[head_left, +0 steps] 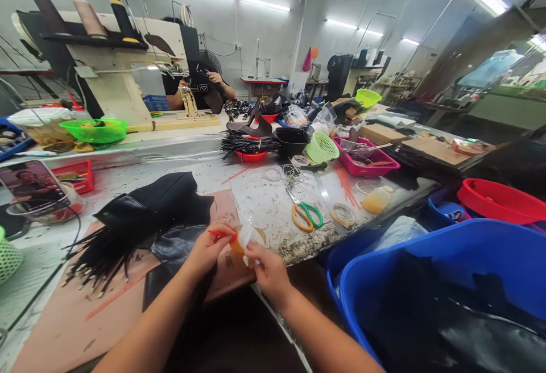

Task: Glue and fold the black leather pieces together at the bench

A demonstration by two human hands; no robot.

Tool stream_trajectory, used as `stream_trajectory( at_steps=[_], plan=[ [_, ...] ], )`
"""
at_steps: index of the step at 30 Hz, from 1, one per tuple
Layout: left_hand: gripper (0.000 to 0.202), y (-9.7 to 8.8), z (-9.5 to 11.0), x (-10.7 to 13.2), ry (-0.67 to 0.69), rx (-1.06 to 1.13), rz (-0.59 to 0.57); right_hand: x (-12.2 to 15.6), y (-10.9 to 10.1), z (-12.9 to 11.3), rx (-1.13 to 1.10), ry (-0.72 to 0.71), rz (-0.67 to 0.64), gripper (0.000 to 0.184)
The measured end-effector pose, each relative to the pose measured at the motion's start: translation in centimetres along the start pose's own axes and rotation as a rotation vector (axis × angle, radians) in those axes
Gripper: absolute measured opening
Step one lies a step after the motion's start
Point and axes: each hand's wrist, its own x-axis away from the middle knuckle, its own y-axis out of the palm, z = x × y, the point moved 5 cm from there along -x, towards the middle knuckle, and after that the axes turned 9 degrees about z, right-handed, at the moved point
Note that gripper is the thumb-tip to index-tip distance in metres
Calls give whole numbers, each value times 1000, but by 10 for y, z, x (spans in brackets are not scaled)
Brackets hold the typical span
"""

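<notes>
My left hand (pixel 213 245), closed, pinches a small red piece (pixel 232 236) near the table's front edge. Close beside it my right hand (pixel 268 268) grips the gathered top of a translucent plastic bag (pixel 251 235). Something amber shows at the bag's side, partly hidden by the fingers. Under both hands lies a pinkish board (pixel 226 205). Left of them is a pile of black leather-like pieces (pixel 162 197) with black cords (pixel 100 253) ending in pale tips. Scissors (pixel 307 214) with one orange and one green handle rest on the table to the right.
A large blue bin (pixel 409 236) with black material stands at the right, near a red basin (pixel 503 199). Tape rolls, a yellowish bag (pixel 377 198) and a pink basket (pixel 367 160) lie farther back. A phone (pixel 34 185) leans at left. Behind a sewing machine (pixel 115 66) a person works.
</notes>
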Motion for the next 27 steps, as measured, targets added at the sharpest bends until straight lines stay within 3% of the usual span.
stream_trajectory(
  at_steps=[5,7,10,14,17,19,23,27],
  plan=[
    [7,5,7,-2,-32,40,-34,-11,-54,43,162,135,124,25],
    [7,6,9,-2,-44,48,-32,-20,-64,59,207,192,140,21],
    [6,7,8,-2,-60,51,-30,-18,-54,58,195,206,128,16],
    [5,8,2,-1,-65,46,0,-7,-21,21,85,113,130,26],
    [7,8,-1,-2,-49,38,28,-13,8,-9,-31,-31,15,21],
    [8,8,-1,-2,-33,37,32,-22,18,-16,-74,-78,-25,19],
    [10,6,-2,0,-22,30,42,-31,15,-1,-71,-7,15,21],
    [14,5,-2,1,-23,18,41,-18,3,12,-35,108,98,21]
  ],
)
